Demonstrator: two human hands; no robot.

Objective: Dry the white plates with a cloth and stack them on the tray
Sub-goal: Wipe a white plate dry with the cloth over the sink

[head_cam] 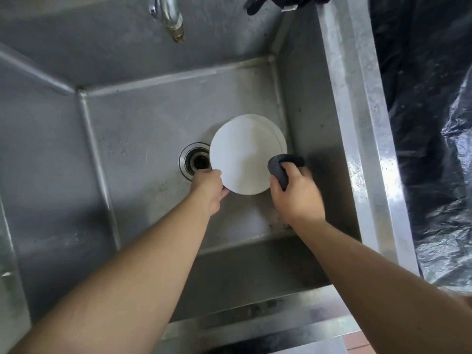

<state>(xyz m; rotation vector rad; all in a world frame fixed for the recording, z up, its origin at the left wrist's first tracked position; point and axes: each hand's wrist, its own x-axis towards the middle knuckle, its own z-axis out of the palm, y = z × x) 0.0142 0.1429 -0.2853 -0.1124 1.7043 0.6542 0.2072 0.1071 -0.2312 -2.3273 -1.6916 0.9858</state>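
Currently the left hand (208, 186) is seen clamped on the near-left rim of the top white plate (242, 159), thumb over the edge, while the right hand (293, 190) is curled tightly round a bunched dark cloth (283, 167) that is pressed against the plate's near-right edge. The two hands are kept apart, one at either side of the plate.

The step in hand is judged to be the drying of this plate. It would be done well if the plate were held firmly by its rim and tilted so that water runs off, the cloth being swept across the whole face and round the edge, then over the underside, before the plate is carried away. A wet rim may slip, so the grip should not be loosened.

Behind the held plate, the edge of at least one more white plate (279, 139) is visible; how many lie there cannot be told. Both are found inside the steel sink (143, 118), just right of its drain (195, 160). Beyond the plates, a faucet (173, 19) hangs over the basin. The tray is not in view.
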